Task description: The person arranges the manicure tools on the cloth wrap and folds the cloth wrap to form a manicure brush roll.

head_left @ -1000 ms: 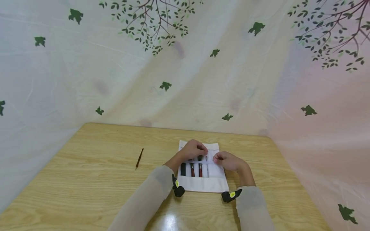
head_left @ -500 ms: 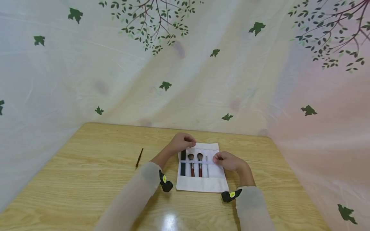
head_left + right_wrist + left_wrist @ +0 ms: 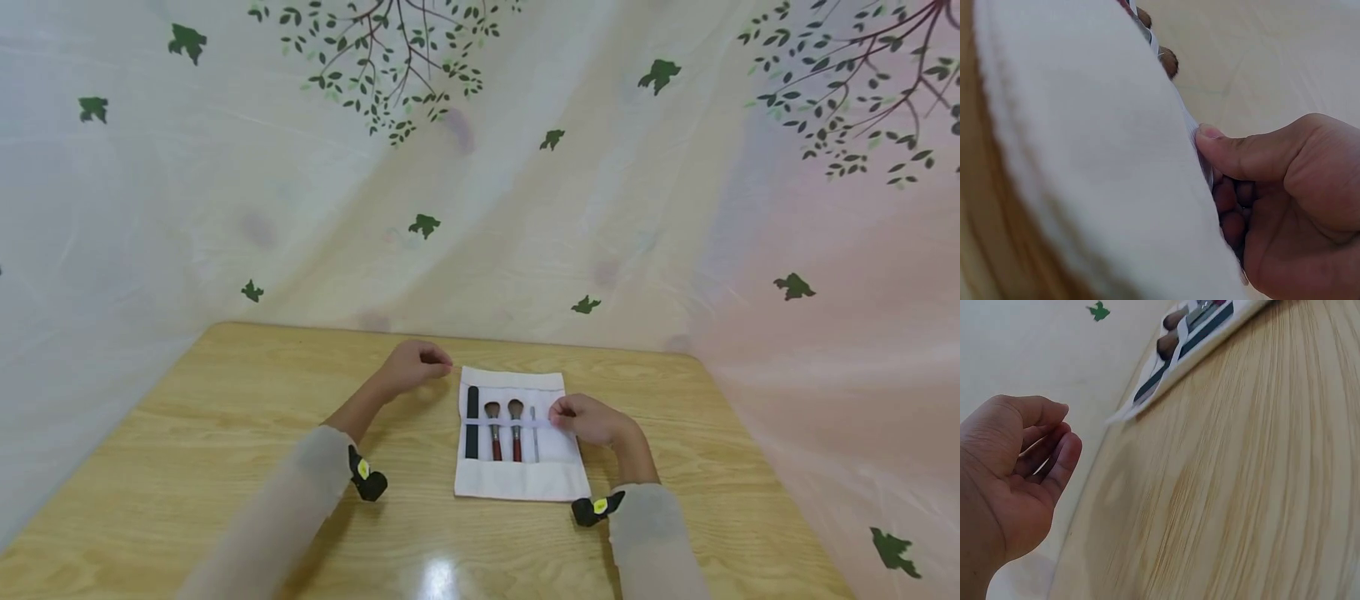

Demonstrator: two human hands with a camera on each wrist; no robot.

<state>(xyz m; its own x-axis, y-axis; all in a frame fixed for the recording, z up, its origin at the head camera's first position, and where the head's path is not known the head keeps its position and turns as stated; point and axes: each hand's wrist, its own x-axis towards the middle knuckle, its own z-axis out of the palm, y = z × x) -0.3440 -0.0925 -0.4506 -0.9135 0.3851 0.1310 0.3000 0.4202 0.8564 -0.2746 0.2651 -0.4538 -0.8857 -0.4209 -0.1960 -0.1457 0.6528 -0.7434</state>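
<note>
A pale, leaf-printed cloth backdrop (image 3: 337, 208) fills the upper frame above my wood-grain table (image 3: 150, 450). A white rectangular fabric pouch (image 3: 517, 481) lies right of centre. My hands are apart: left hand (image 3: 414, 364) loosely curled near its upper left corner, right hand (image 3: 592, 418) pinching its white elastic band (image 3: 505, 423), which crosses a black strip (image 3: 472, 442), two red-handled brushes (image 3: 517, 437) and a slim silver rod (image 3: 536, 442).

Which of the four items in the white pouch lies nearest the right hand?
The thin silver tool, at the row's right end; the two red-handled brushes and black strip lie farther left.
</note>
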